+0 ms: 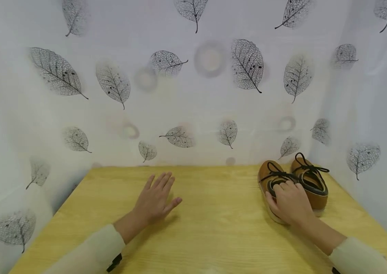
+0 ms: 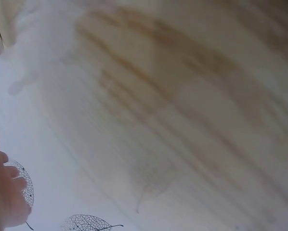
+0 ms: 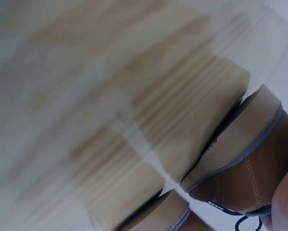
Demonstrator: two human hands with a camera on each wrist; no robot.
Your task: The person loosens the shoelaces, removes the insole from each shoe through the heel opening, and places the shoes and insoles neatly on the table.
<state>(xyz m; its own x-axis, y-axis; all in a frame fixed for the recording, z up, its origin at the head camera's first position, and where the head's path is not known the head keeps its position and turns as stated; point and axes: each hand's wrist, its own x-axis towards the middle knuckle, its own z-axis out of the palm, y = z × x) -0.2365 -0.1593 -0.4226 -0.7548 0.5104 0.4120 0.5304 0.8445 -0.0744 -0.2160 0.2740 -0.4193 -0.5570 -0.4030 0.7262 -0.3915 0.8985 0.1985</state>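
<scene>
Two tan lace-up shoes with black laces stand side by side at the far right of the wooden table (image 1: 214, 224). My right hand (image 1: 288, 201) grips the nearer, left one of the pair (image 1: 269, 176), fingers curled over its opening and thumb against its side. The other shoe (image 1: 312, 183) stands just to the right, touching it. In the right wrist view the held shoe's ribbed sole and heel (image 3: 245, 154) show close up, with the second sole (image 3: 158, 211) below. My left hand (image 1: 157, 196) lies flat on the table's middle, fingers straight, holding nothing; a sliver of it (image 2: 4, 197) shows in the left wrist view.
White sheeting printed with grey leaves (image 1: 193, 95) walls in the table at the back and both sides. The bare tabletop (image 2: 192, 110) fills the blurred left wrist view. Bare wood lies between my hands and along the front edge.
</scene>
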